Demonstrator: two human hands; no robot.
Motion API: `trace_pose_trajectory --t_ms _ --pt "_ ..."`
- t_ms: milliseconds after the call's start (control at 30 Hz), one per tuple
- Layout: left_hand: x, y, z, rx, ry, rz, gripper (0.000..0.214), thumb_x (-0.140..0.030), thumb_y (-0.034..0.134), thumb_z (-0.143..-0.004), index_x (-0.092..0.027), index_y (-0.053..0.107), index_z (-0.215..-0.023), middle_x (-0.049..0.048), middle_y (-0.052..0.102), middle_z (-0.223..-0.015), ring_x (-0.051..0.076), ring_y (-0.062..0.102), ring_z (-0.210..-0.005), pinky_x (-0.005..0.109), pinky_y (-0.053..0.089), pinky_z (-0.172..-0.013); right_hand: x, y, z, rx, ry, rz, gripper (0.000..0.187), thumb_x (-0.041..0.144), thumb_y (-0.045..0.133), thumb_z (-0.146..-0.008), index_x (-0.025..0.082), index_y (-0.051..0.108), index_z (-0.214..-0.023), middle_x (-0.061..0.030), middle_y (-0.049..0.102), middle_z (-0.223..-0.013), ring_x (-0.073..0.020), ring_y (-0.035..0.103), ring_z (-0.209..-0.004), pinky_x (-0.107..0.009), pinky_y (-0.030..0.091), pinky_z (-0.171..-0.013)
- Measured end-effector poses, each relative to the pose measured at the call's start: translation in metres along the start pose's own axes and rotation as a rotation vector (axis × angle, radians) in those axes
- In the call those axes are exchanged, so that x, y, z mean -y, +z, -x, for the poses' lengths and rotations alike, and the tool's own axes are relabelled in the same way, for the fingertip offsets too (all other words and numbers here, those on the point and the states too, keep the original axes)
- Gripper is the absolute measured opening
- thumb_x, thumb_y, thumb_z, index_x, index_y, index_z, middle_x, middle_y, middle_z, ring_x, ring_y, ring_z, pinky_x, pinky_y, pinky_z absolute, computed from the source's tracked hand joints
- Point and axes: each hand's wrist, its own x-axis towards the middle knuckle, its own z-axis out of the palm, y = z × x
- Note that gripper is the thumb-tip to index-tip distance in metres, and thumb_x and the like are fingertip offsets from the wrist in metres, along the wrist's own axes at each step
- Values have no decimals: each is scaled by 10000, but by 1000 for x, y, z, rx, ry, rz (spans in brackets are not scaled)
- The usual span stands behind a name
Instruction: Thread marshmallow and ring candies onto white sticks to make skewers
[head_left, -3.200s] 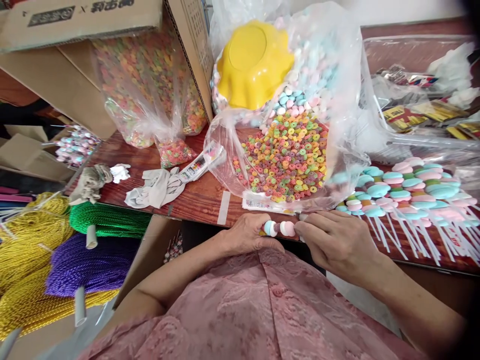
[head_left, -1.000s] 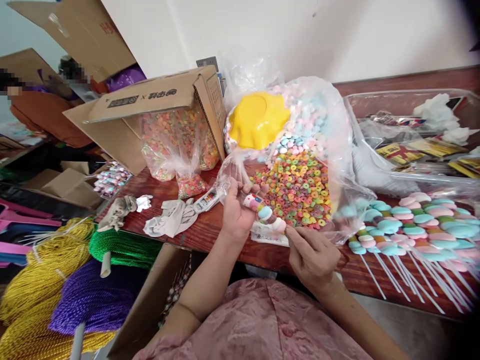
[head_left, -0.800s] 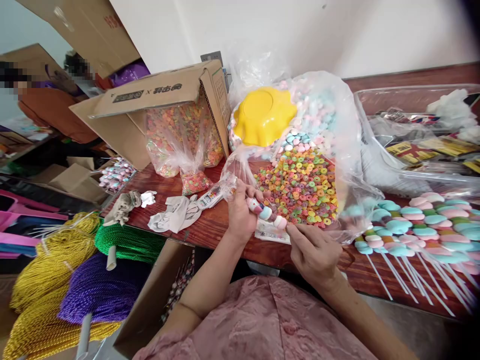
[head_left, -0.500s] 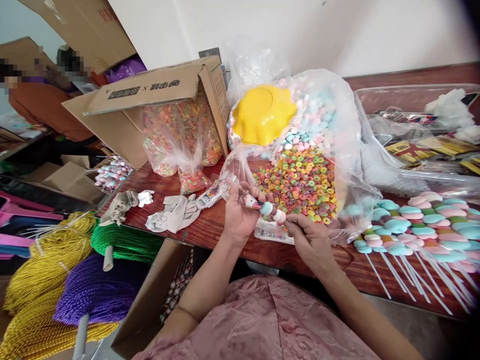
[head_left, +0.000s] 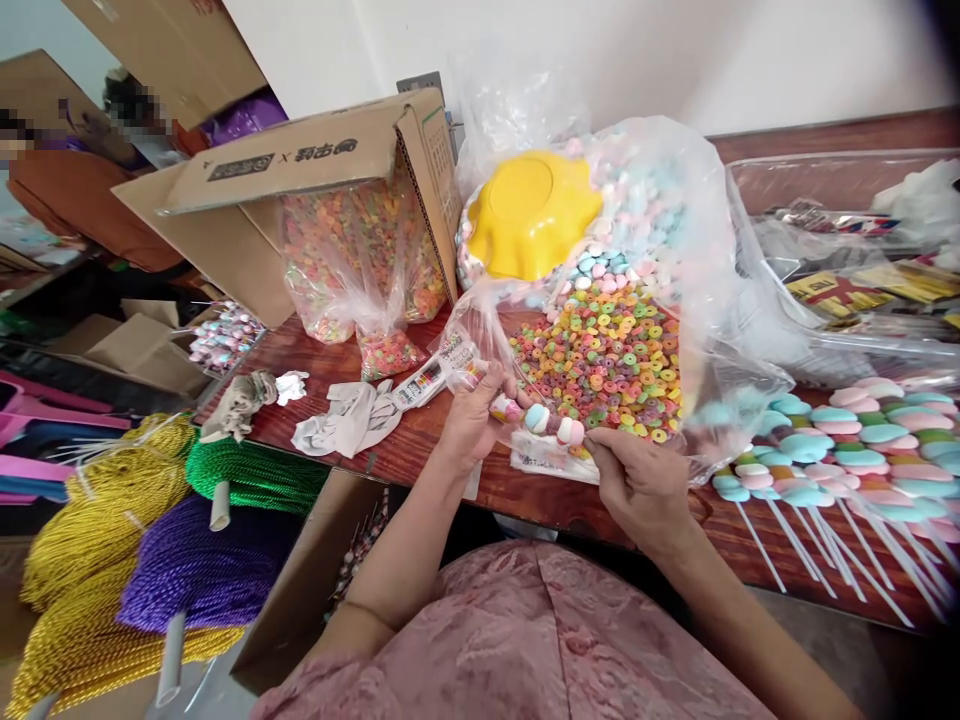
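Observation:
A candy skewer (head_left: 537, 419) with blue-and-white and pink-and-white marshmallows and darker pieces between them spans my two hands above the table's front edge. My left hand (head_left: 474, 418) closes around its left end, thumb on top, and its fingers partly hide the candy there. At the other end my right hand (head_left: 641, 485) pinches close beside the pink marshmallow; what lies inside that pinch is mostly hidden. Just beyond the hands lies a heap of colourful gummy rings (head_left: 607, 360) on clear plastic. Behind it are pastel marshmallows (head_left: 645, 220) in a large clear bag.
A yellow wavy-edged bowl (head_left: 532, 215) rests upside down on the marshmallows. Finished-looking skewers (head_left: 840, 450) lie right. Left are a cardboard box (head_left: 300, 160) holding bagged gummies, a grey glove (head_left: 352, 418), and cord bundles (head_left: 210, 565). A person in orange (head_left: 82, 205) is far left.
My hands have moved slightly apart, the right one rightward and down. The candies on the skewer now show wider gaps between them. The whole view has shifted a little.

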Motion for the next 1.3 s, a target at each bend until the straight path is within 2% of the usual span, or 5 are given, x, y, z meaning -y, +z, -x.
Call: trace_pose_trajectory --t_ms 367,533,733,1033,1300 --pt "11 18 -4 -342 -62 392 420 -488 502 -952 -186 459 -662 -46 514 -585 102 611 -597 285 551 -738 19 19 24 19 -345 347 287 69 504 -874 176 665 -1086 -66 734 -837 -172 638 -707 -304 440 -675" --pt "14 12 -1 -249 -34 324 425 -512 550 -921 -182 468 -667 -46 521 -610 91 592 -581 285 548 -742 20 19 22 44 -369 330 261 49 505 -874 161 668 -1045 -57 723 -795 -162 630 -673 -294 422 -638" --pt "10 5 9 66 -60 26 451 -625 559 -868 -202 487 -730 -24 524 -648 162 648 -695 396 553 -820 4 17 17 114 -3 -49 196 164 506 -924 195 700 -928 -29 689 -737 -147 600 -613 -263 448 -588" --pt "7 8 8 146 -101 208 531 -688 535 -848 -193 452 -676 -15 540 -605 217 695 -778 460 548 -873 -1 8 3 332 503 -571 266 356 577 -880 185 590 -677 40 478 -521 -106 433 -494 -232 350 -495" --pt "23 25 13 -90 135 7 462 -605 726 -739 -167 608 -650 16 641 -577 192 698 -732 309 544 -757 17 21 24 76 -108 79 172 116 467 -936 179 627 -925 -37 661 -734 -139 568 -606 -265 385 -582"
